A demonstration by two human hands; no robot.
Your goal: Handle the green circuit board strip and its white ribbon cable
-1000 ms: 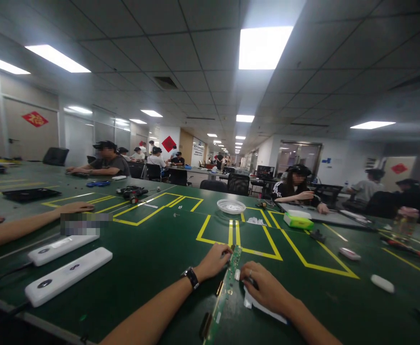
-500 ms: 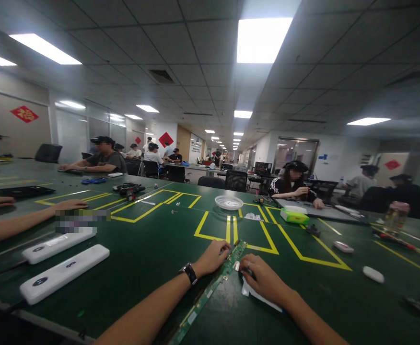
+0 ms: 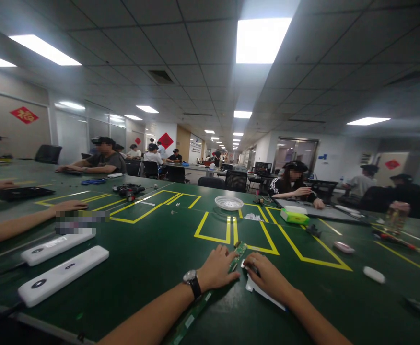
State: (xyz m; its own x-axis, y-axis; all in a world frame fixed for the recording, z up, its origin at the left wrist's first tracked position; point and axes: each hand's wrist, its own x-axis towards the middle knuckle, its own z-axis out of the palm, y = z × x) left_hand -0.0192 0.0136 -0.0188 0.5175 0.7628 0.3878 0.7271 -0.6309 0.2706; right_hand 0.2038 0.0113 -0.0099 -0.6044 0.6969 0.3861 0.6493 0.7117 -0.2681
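A long, narrow green circuit board (image 3: 195, 309) lies slantwise on the table in front of me. My left hand (image 3: 217, 267) reaches across it, thumb at its right edge and fingers towards the far end, gripping it and covering its middle. Just right of the board is my right hand (image 3: 267, 275), fingers curled and pinched together. Something small and pale shows at those fingertips, too little of it to name. Under the right palm lies a white strip or sheet (image 3: 265, 295), partly hidden.
A white round basket (image 3: 229, 203) stands beyond yellow tape outlines. Two white power strips (image 3: 64, 275) lie at left, near a co-worker's hand (image 3: 71, 206). On the right are a green-and-white pack (image 3: 294, 215), a white oval case (image 3: 374, 274) and a jar (image 3: 397, 218). Other people sit around.
My left hand has shifted from the board's left edge to lie across it, turning its wrist. My right hand has edged slightly right, the white strip with it.
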